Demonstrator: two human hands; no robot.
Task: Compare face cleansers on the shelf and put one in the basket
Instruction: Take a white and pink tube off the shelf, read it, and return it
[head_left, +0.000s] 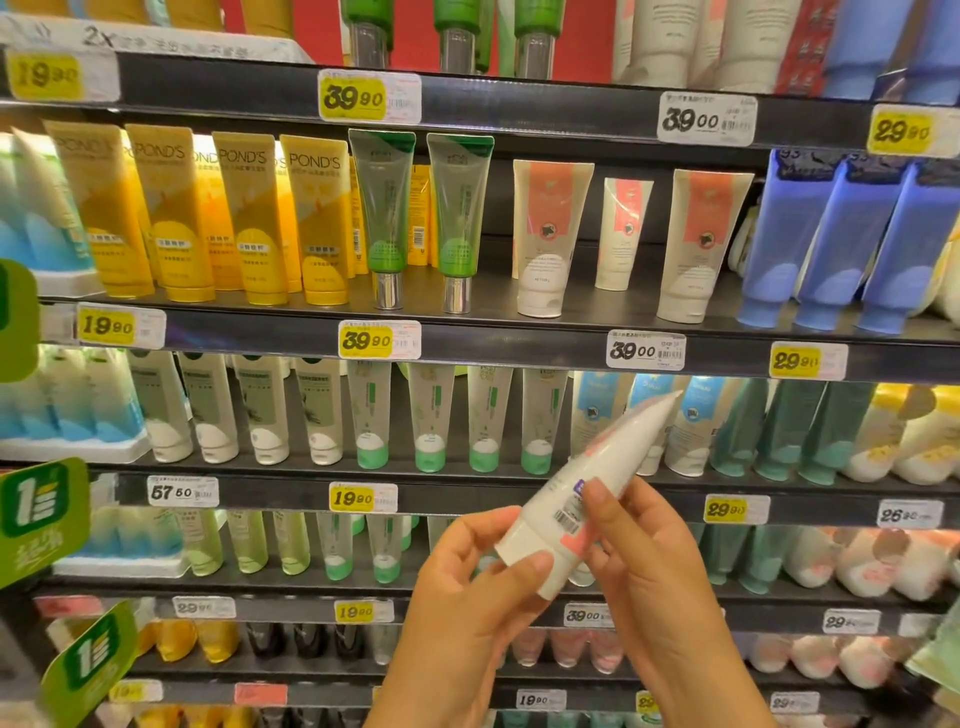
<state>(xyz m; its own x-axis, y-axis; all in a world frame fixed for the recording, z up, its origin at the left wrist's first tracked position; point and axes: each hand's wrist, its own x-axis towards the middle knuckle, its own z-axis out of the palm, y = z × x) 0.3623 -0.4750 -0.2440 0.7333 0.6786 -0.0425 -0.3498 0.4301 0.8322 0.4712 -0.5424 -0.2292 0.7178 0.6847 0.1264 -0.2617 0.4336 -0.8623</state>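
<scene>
I see a white tube (587, 483) of face cleanser held up in front of the shelves, between both hands. It lies on a slant: the cap end points down and to the left, the flat crimped end points up and to the right, reaching over the shelf edge with the 39.00 price tag (645, 351). The back of the tube faces me, with a barcode sticker and a patch of pink print.

My left hand (470, 566) is below and left of the tube. Its fingers are curled and its thumb lies along the underside of the cap, so it grips the cap end. My right hand (636, 545) is to the right of the tube. Its fingers curl round the lower body just beside the barcode, with a fingertip touching the sticker's upper edge. Both hands are closed on the tube; neither is spread wide.

Behind the tube, on the shelf (519, 312) above, stand three white tubes with pink labels (553, 236), upright on their caps. Left of them are two green tubes (384, 213) with silver caps, then a row of yellow tubes (249, 218). To the right stand blue tubes (826, 244). The shelf just behind my hands carries pale tubes with blue labels (597, 410) and tubes with green caps (431, 415).
</scene>
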